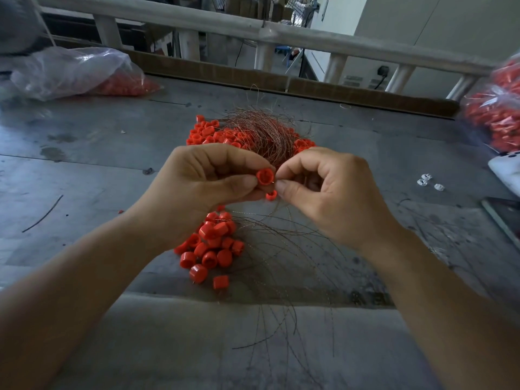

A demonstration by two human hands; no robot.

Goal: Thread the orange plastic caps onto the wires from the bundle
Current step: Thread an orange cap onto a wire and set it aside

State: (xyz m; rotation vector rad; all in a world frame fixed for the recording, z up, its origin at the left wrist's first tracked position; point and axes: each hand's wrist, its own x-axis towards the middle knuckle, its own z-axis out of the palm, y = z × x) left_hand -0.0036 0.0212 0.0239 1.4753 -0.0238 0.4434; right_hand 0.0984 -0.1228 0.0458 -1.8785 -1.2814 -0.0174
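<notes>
While the left hand [208, 178] pinches an orange cap [265, 176] above the counter [84, 170], the right hand [332, 192] pinches a wire end [273, 182] against the cap's lower right edge.

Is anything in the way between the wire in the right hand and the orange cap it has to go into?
Nothing visible does. The left hand pinches the orange cap, and the right hand pinches the wire right at the cap's edge. A second cap sits just below, out of the path.
</notes>
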